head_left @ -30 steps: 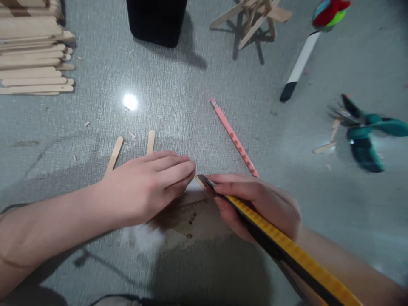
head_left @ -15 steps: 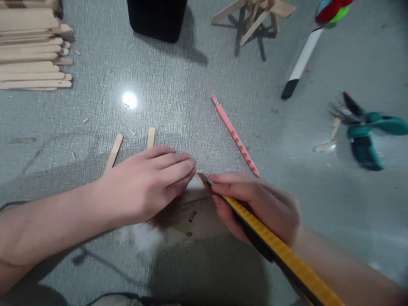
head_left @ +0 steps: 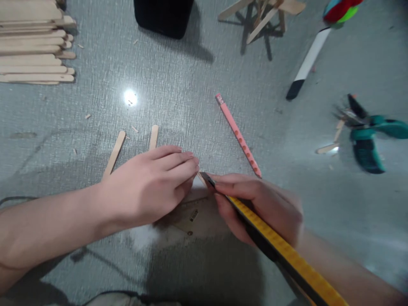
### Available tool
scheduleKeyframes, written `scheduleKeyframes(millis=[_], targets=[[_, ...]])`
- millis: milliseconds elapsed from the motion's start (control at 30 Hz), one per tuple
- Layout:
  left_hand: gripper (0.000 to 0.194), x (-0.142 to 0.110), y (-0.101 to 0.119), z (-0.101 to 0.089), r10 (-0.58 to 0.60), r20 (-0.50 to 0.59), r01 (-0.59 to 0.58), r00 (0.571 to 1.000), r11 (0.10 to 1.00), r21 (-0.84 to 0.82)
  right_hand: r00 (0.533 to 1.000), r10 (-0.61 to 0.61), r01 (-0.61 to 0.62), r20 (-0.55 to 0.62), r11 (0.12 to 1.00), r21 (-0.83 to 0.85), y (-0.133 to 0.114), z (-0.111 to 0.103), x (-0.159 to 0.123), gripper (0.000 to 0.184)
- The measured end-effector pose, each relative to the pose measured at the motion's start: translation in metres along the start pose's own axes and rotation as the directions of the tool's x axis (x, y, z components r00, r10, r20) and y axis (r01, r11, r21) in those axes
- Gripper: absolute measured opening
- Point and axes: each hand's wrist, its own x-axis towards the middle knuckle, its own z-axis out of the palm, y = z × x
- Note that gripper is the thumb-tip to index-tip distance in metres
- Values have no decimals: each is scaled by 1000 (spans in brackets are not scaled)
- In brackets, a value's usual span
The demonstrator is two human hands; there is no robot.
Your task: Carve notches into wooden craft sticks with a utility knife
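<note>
My left hand (head_left: 156, 182) is closed, its fingertips pressed together on a craft stick (head_left: 202, 179) whose end juts out toward the right. My right hand (head_left: 261, 208) grips a yellow and black utility knife (head_left: 270, 236), with the thumb and fingers close to the blade. The metal blade lies against the jutting end of the stick, just beside my left fingertips. Most of that stick is hidden by my left hand. Two more craft sticks, one on the left (head_left: 115, 154) and one nearer the fingers (head_left: 154, 136), lie partly covered behind my left hand.
A clear ruler-like sheet (head_left: 181, 221) lies below my hands. Beyond them are a pink pencil (head_left: 239, 134), a white marker (head_left: 309, 61), green-handled pliers (head_left: 366, 144), a stick structure (head_left: 264, 21), a black box (head_left: 164, 17) and stacked craft sticks (head_left: 35, 46).
The whole view has shifted slightly, so most objects sit a little farther right. Both hands keep their grips, and the blade is still at the stick's end.
</note>
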Motion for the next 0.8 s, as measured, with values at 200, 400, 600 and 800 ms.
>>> scheduleKeyframes(millis=[200,400,600,800], targets=[[24,-3,-2,4,15,-5,-15,1000,1000,3,991,-131,121,-38,974,-189,6,-2,-4,23],[27,-3,-3,3,73,1,-72,997,994,84,979,-195,179,-55,958,-223,10,-3,-4,21],[28,-1,-3,1,63,18,-64,998,995,73,979,-202,195,-11,957,-216,6,-2,0,22],[29,-1,-2,2,50,31,-51,998,997,54,980,-201,196,-4,956,-218,8,-1,1,23]])
